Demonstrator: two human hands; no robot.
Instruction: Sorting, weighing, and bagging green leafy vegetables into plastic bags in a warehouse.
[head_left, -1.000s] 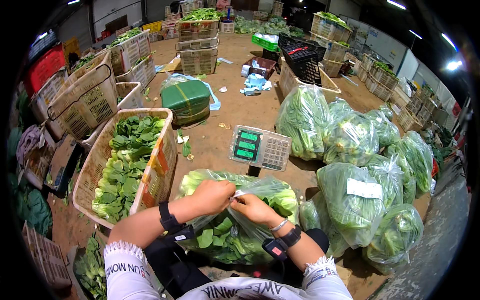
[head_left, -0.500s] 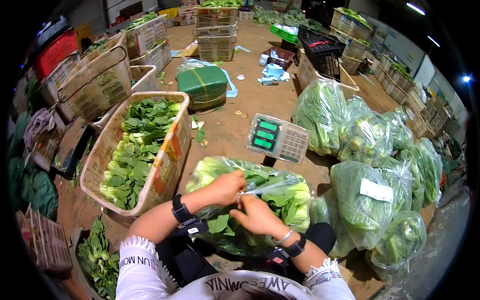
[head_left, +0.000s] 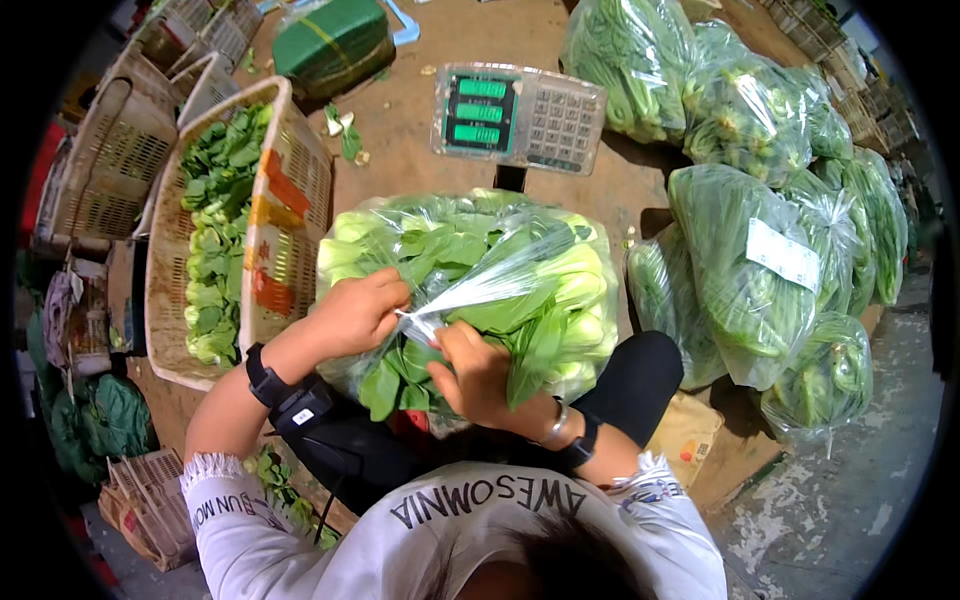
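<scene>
A clear plastic bag (head_left: 480, 281) packed with bok choy (head_left: 585, 285), pale stems outward and dark leaves inward, lies in front of me. Its top is drawn into a twisted neck between my hands. My left hand (head_left: 362, 312) is closed, fingertips pinching the twist from the left. On the other side my right hand (head_left: 470, 372) closes thumb and fingers on the plastic just below the twist. Some leaves stick out beside my right hand. Just beyond the bag stands a scale display (head_left: 518, 117) with lit green readouts and a keypad.
At left stands a plastic crate (head_left: 290, 215) of loose bok choy. Several filled vegetable bags (head_left: 735, 270) crowd the right side, one with a white label (head_left: 783, 254). A green wrapped bundle (head_left: 333, 45) sits at the far left, near more stacked crates (head_left: 105, 150).
The view has tipped downward, so the scale and crate sit higher. My hands have moved slightly apart, and the bag's neck is drawn toward the left and twisted tighter.
</scene>
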